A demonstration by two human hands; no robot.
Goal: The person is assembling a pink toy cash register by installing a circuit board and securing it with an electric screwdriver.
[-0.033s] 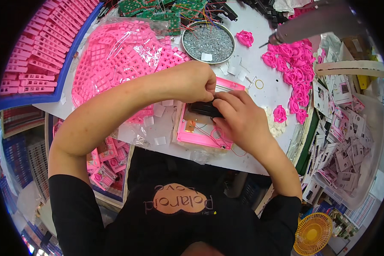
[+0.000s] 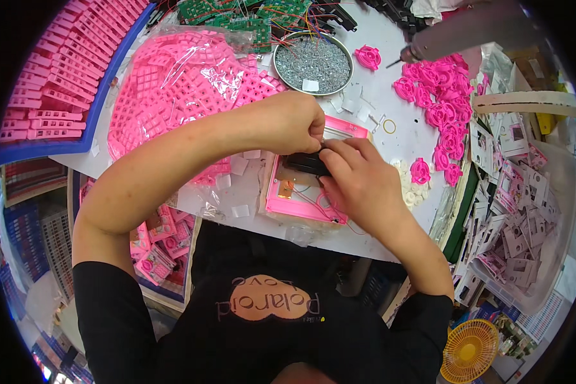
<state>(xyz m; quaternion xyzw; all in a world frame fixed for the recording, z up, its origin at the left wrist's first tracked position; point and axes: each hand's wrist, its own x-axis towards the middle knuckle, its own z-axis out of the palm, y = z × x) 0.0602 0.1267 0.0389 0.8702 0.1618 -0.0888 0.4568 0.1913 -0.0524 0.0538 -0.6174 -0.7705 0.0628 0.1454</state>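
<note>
Across the far half of the pink case (image 2: 297, 210), here's the black plastic piece (image 2: 308, 164), its long axis running roughly left to right, low inside the walls, and both hands are right on it! The left hand (image 2: 294, 123) arches over from the case's far left, closed, fingertips bunched at the piece's far edge; what sits between them is hidden, so no call there. Over at the case's right side, the right hand (image 2: 363, 180) has the nearer claim on the piece's right end, thumb on the near side, fingers over the far side, gripping it. So the piece lies left of the right hand and just on the near side of the left fingertips. Now the textures: smooth, glossy pink walls, a thin loop of pink wire (image 2: 324, 206) in the case's near right corner, a shiny copper-coloured tab (image 2: 286, 189) at its near left. Beyond the case, a round metal dish (image 2: 350, 78) brims with gritty grey screws (image 2: 310, 59); left of it, crinkled clear plastic covers pink gridded parts (image 2: 185, 83); well to its right, curvy pink rings (image 2: 440, 115) pile up.
</note>
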